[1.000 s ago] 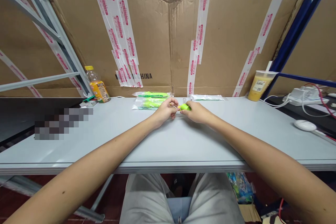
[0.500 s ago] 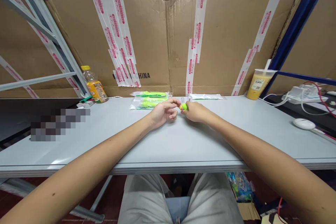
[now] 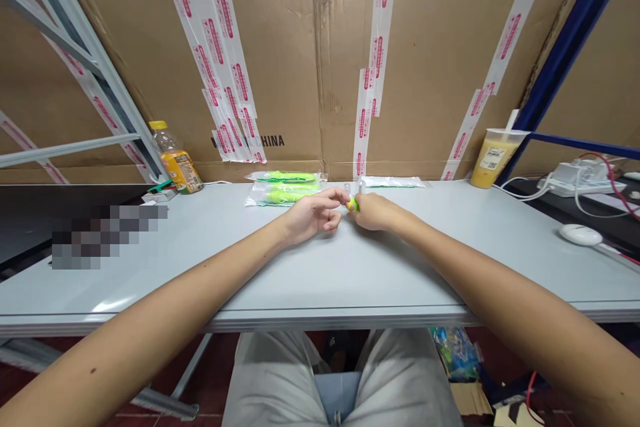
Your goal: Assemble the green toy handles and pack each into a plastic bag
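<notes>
A person's two bare forearms reach forward across a pale grey table (image 3: 350, 273), and the hands meet near its far edge around a small neon-green plastic piece (image 3: 353, 204). The right hand (image 3: 377, 212) sits just right of the piece, its fingers closed in a pinch that grips it, so only a sliver of green shows. The left hand (image 3: 313, 215) sits just left of the piece, with its fingers loosely curled and its extended fingertips (image 3: 343, 194) reaching to the piece; whether they touch it or hold anything is hard to tell. Just behind the piece stand two small clear items (image 3: 353, 187), too small to identify. Farther left of the piece lie two clear plastic bags of bright green objects (image 3: 283, 187), and to its right lies a flat clear bag (image 3: 393, 181). Well left of the piece stands a plastic bottle of yellow drink (image 3: 175, 159); well right of it stand a plastic cup of orange-yellow drink with a straw (image 3: 495, 159), then a white computer mouse (image 3: 580, 234). Directly behind the piece, a taped cardboard sheet (image 3: 300, 67) rises upright.
</notes>
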`<act>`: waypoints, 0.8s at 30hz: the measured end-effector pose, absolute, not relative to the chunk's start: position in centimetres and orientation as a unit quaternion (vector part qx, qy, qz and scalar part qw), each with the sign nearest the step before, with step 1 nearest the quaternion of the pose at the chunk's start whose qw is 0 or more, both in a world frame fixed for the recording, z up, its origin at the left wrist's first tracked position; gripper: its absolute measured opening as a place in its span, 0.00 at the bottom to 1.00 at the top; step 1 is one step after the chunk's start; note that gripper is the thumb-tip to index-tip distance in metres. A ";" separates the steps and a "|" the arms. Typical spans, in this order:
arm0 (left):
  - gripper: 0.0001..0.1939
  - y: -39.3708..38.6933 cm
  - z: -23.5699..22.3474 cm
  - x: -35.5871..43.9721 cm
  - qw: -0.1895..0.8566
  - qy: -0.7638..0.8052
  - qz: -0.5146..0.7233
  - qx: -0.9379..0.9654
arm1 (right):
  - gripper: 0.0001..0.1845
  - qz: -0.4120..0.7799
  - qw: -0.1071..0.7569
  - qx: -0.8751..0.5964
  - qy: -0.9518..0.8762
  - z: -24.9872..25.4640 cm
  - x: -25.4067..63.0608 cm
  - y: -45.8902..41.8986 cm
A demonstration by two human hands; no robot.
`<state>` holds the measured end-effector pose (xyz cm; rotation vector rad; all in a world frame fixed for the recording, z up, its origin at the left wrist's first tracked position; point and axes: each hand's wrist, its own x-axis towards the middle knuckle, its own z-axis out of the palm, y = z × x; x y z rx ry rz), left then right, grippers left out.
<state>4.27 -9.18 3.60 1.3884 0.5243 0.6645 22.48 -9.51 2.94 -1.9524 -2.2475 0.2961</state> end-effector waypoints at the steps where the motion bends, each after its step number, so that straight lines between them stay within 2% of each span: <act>1: 0.11 -9.1 3.6 4.2 0.686 0.235 0.296 0.622 | 0.18 0.095 0.072 -0.638 -0.761 2.9 22.6 -9.7; 8: 0.26 -7.9 3.3 3.5 0.672 0.247 0.311 0.626 | 0.27 0.105 0.122 -0.548 -0.821 2.7 24.1 -10.8; 10: 0.29 -7.6 3.3 3.4 0.662 0.248 0.315 0.634 | 0.26 0.126 0.143 -0.502 -0.844 2.9 24.4 -10.9; 16: 0.40 -7.2 3.2 3.1 0.562 0.259 0.345 0.705 | 0.24 0.200 0.296 -0.389 -0.849 3.1 24.9 -11.3; 20: 0.37 -7.9 3.3 2.7 0.437 0.272 0.391 0.763 | 0.25 0.373 0.394 -0.360 -0.759 2.6 24.6 -10.9; 24: 0.27 -8.7 3.7 2.7 0.375 0.284 0.417 0.778 | 0.28 0.483 0.435 -0.348 -0.676 2.6 24.2 -10.3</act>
